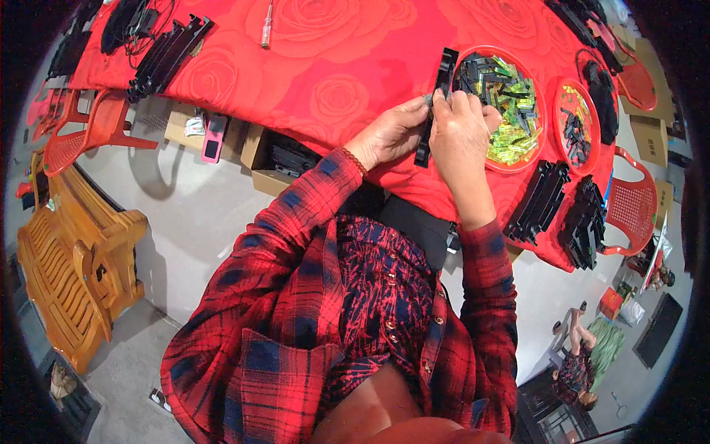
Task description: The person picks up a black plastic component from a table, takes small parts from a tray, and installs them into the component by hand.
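A long, narrow black plastic strip (pixel 445 72) stands lengthwise away from me near the table's front edge. My left hand (pixel 393 132) grips it around the middle, from the left side. My right hand (pixel 460 137) is closed, its thumb and fingertips pressed together against the strip; whatever they pinch is hidden. Just right of that hand lies a round red tray (pixel 542 111) full of small yellow-green clear pieces (pixel 510 148) and small black pieces (pixel 473 74). Farther right, a smaller red tray (pixel 596 122) holds black and orange bits.
Stacks of black strips lie at the right front (pixel 543 200) and the far left (pixel 170 55) of the red-clothed table (pixel 336 96). A screwdriver (pixel 267 29) lies at the back. Red chairs (pixel 96 133), a wooden bench (pixel 74 259) and an open carton (pixel 270 177) stand around. Another person (pixel 577 374) sits at right.
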Motion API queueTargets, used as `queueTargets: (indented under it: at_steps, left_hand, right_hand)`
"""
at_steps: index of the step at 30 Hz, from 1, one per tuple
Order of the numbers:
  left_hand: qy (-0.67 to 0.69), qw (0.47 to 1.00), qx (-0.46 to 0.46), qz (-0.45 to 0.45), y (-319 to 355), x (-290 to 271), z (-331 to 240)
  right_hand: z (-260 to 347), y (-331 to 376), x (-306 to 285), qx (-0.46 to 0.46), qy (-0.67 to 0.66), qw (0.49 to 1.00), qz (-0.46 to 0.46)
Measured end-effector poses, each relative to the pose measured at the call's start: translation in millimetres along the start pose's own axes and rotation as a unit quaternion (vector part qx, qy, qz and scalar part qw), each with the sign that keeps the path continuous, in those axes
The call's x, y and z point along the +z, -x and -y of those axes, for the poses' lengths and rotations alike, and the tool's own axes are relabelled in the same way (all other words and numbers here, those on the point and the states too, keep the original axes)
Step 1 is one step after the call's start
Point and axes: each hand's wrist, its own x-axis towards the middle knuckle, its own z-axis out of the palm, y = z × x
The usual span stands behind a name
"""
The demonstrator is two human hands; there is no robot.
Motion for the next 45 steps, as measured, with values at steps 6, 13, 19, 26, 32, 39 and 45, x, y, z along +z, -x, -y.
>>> queueTargets:
  at_steps: [6,13,19,26,32,39,45]
  left_hand:
    - [-0.006,1.000,0.015,0.010,-4,-6,2]
    - [-0.004,1.000,0.003,0.008,-1,-5,0]
    - [-0.013,1.000,-0.002,0.014,0,-2,-2]
    - [-0.037,0.999,-0.006,-0.005,0,-1,0]
    - [-0.054,0.998,-0.011,-0.008,2,0,2]
    - [-0.073,0.997,-0.004,-0.010,2,-4,1]
    - [-0.040,0.999,0.030,-0.022,8,8,-4]
  right_hand:
    - [-8,5,12,0.068,-0.132,0.988,-0.041]
    - [-15,-1,6,0.063,-0.145,0.986,-0.046]
    - [-17,-2,8,0.060,-0.141,0.988,-0.028]
    - [-15,0,2,0.040,-0.137,0.989,-0.033]
    - [-1,1,-4,0.007,-0.011,1.000,0.014]
    - [-1,2,-2,0.003,-0.009,0.999,0.047]
    - [1,20,1,0.107,-0.245,0.960,-0.087]
